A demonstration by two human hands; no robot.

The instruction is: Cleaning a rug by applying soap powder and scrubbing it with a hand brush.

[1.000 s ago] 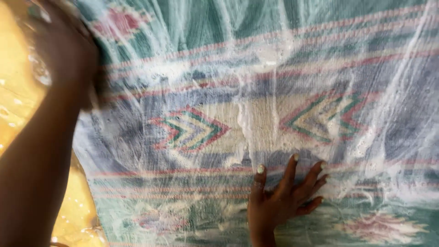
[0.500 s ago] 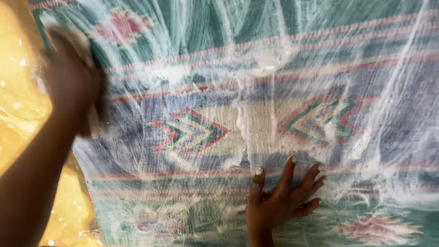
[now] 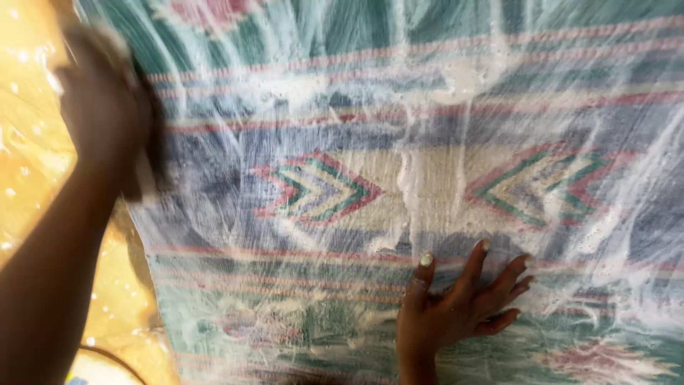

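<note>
A woven rug with green, blue, red and cream chevron bands fills the view, streaked with white soapy foam. My left hand is at the rug's left edge, blurred by motion, fingers curled around a scrubber with a dark and pale body that is pressed to the rug. My right hand lies flat on the lower middle of the rug, fingers spread and holding nothing. My left forearm crosses the lower left corner.
A wet yellow floor with shiny droplets lies left of the rug. A thin dark cord or hose curves across it at the bottom left. The rug runs out of view at the top, right and bottom.
My left hand with the scrubber has slid down along the rug's left edge. My right hand has stayed flat in the same spot.
</note>
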